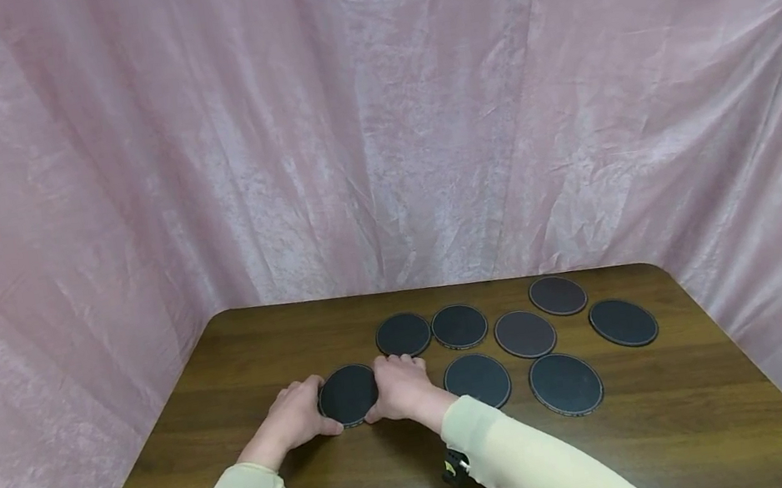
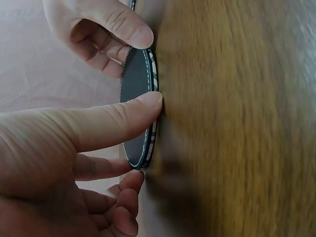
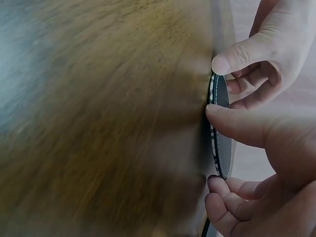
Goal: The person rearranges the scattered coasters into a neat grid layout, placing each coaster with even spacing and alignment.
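A round black coaster (image 1: pixel 348 395) with pale stitching around its rim is between my two hands, left of centre on the table. My left hand (image 1: pixel 297 414) grips its left edge, and my right hand (image 1: pixel 405 389) grips the right edge. From the left wrist view, the coaster (image 2: pixel 134 79) shows a black-and-white patterned side, with both thumbs against it. In the right wrist view the fingers of my right hand (image 3: pixel 276 148) bend at the near end of the coaster (image 3: pixel 224 148). Whether its underside touches the table cannot be told.
Several similar coasters lie flat to the right and behind, among them a black one (image 1: pixel 403 334) partly behind my right hand, a dark one (image 1: pixel 477 381) beside my right wrist, and a brownish one (image 1: pixel 525 333). The wooden table (image 1: pixel 690 418) ends before a pink curtain (image 1: pixel 371 112).
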Demonstrator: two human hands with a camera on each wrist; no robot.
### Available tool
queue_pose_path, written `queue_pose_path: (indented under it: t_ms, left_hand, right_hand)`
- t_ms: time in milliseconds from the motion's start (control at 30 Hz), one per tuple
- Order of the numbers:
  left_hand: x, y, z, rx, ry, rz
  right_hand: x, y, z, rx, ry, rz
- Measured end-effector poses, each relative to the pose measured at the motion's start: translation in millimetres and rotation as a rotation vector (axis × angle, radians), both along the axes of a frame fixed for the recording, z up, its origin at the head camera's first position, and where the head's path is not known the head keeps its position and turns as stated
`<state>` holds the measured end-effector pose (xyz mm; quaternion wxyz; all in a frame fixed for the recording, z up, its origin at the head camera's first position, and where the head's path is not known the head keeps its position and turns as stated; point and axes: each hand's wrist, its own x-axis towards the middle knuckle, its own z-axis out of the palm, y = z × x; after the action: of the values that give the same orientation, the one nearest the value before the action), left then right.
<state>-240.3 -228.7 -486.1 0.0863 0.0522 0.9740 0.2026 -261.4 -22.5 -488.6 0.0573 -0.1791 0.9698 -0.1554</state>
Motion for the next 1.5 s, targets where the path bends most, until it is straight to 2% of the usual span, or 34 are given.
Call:
queue_pose_path:
  t_ms: [367, 700, 1067, 1200, 1500]
  left_hand:
    - [-0.2, 28.5, -3.6, 0.014, 0.032, -0.012]
    - [5.7, 49.2, -4.0, 0.037, 0.060, -0.059]
    - [6.0, 52.6, -8.9, 0.029, 0.069, -0.089]
    - [5.6, 51.9, -8.1, 0.017, 0.078, -0.106]
    - [5.5, 53.7, -5.9, 0.035, 0.054, -0.112]
  right_hand:
    - [7.8, 33.2, 5.2, -0.004, 0.058, 0.007]
    - [5.7, 58.0, 2.5, -0.028, 0.027, 0.032]
    - [4.3, 66.4, 3.7, 0.030, 0.010, 0.056]
    - [4.9, 66.9, 4.1, 0.045, 0.027, 0.059]
    - [5.7, 70.2, 2.9, 0.051, 0.045, 0.061]
